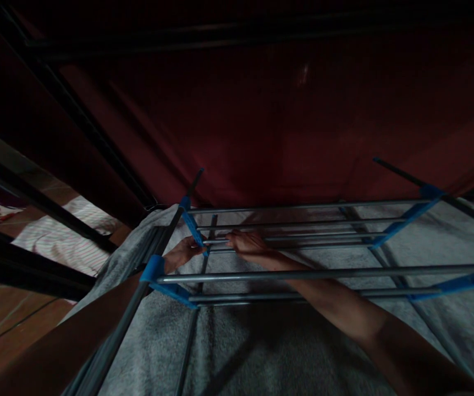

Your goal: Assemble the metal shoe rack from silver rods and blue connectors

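Note:
A rack of grey metal tubes joined by blue plastic connectors lies on a grey blanket. My left hand (pixel 185 252) is closed at a blue connector (pixel 193 228) on the rack's far left side, its fingertips by a tube's end. My right hand (pixel 247 243) grips a metal tube (pixel 311 237) close to that connector. The near long tube (pixel 336 273) passes above my right forearm. A nearer blue connector (pixel 153 269) sits beside my left forearm. On the right, another blue connector (pixel 406 220) holds the far tubes.
Several loose tubes (pixel 148 250) lie along the blanket's (pixel 262 352) left side. A dark red panel (pixel 262 121) rises behind the rack. Black metal bars (pixel 47 203) stand at the left, with striped cloth (pixel 67 236) on the tiled floor (pixel 10 313) beyond.

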`<state>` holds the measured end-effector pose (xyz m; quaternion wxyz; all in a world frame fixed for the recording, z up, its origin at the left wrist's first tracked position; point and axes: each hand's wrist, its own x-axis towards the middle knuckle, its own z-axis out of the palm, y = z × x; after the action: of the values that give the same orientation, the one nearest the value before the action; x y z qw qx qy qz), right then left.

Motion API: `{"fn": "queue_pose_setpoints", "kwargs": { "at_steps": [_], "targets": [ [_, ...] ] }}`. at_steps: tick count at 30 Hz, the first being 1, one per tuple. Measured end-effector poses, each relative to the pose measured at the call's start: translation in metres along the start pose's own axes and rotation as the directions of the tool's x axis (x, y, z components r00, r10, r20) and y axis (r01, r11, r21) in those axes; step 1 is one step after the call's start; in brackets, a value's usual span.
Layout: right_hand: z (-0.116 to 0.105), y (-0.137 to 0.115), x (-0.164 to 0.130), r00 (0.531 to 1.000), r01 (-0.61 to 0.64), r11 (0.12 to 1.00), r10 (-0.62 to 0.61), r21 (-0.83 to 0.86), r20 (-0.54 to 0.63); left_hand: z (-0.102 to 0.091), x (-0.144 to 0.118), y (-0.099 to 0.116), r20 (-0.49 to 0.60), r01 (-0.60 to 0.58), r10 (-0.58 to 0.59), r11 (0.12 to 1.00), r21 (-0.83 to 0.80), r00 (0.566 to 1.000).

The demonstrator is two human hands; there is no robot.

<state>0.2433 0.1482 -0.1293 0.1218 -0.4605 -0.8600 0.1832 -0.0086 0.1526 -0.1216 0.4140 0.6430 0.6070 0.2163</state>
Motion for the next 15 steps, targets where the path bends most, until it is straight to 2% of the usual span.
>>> {"fn": "queue_pose_setpoints", "kwargs": {
  "at_steps": [10,15],
  "targets": [
    [0.004,0.005,0.004,0.999,0.049,0.998,-0.049,-0.03,0.011,0.001,-0.003,0.003,-0.006,0.015,-0.015,1.0,-0.015,1.0],
    [0.005,0.005,0.005,1.0,-0.002,1.0,0.002,0.014,0.017,0.001,0.004,-0.006,0.004,-0.012,0.012,1.0,0.002,1.0]
  ]
}}
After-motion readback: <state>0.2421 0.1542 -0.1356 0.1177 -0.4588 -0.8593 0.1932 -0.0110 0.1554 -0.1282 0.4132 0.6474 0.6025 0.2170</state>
